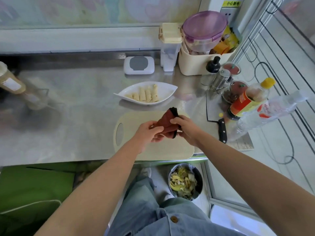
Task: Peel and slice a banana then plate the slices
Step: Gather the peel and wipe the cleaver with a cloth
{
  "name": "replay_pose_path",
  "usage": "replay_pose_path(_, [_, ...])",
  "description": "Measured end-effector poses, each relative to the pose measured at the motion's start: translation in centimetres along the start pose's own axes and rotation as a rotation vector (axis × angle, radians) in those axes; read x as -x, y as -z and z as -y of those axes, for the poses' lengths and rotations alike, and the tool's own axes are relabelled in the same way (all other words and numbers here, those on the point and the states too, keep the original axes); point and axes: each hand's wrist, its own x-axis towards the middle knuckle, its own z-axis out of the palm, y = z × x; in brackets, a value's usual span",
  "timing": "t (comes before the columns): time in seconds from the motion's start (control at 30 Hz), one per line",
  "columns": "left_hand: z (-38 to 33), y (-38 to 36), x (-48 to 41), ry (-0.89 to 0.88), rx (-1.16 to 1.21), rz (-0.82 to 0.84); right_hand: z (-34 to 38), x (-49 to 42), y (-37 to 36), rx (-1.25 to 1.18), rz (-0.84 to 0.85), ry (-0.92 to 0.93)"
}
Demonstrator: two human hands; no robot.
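Note:
Rows of banana slices (144,95) lie on a white leaf-shaped plate (166,90) behind a pale cutting board (163,149). Over the board both hands hold a reddish-brown cloth (167,120) with a dark edge. My left hand (150,132) pinches its near left side. My right hand (185,128) grips its right side with curled fingers. A cleaver (215,114) with a black handle lies on the counter right of the board, untouched.
Bottles (247,101), a shaker and a cream caddy (199,63) crowd the back right of the steel counter. A white box (139,65) sits behind the plate. A tall container (12,82) stands at far left. A bin (185,182) with peels stands on the floor.

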Motion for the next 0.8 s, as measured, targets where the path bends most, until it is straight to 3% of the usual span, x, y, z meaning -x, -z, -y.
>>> replay_pose_path(0.13, [-2.3, 2.1, -2.6, -0.040, -0.062, -0.078, 1.3, -2.1, -0.7, 0.001, -0.001, -0.014])
replay_pose_path(0.27, [-5.2, 3.9, -5.1, 0.024, 0.140, -0.016, 3.2, -5.7, -1.9, -0.139, -0.116, 0.051])
replay_pose_path(0.33, [-6.9, 4.7, -6.6, 0.138, 0.220, -0.079, 4.3, -7.1, -2.2, -0.189, -0.091, 0.084])
replay_pose_path(0.4, [-8.4, 5.3, -7.8, 0.236, 0.133, -0.155, 5.5, -8.2, -2.5, -0.200, -0.048, 0.122])
replay_pose_path(0.5, [-10.1, 6.0, -9.0, 0.282, 0.030, -0.079, 6.8, -9.2, -2.8, -0.239, 0.008, 0.160])
replay_pose_path(0.67, [-12.0, 6.8, -10.9, 0.105, 0.029, -0.013, 8.8, -10.1, -3.1, -0.226, -0.060, 0.205])
replay_pose_path(0.8, [-12.7, 7.1, -12.1, -0.096, -0.089, -0.087, 10.7, -10.6, -3.7, -0.127, -0.144, 0.149])
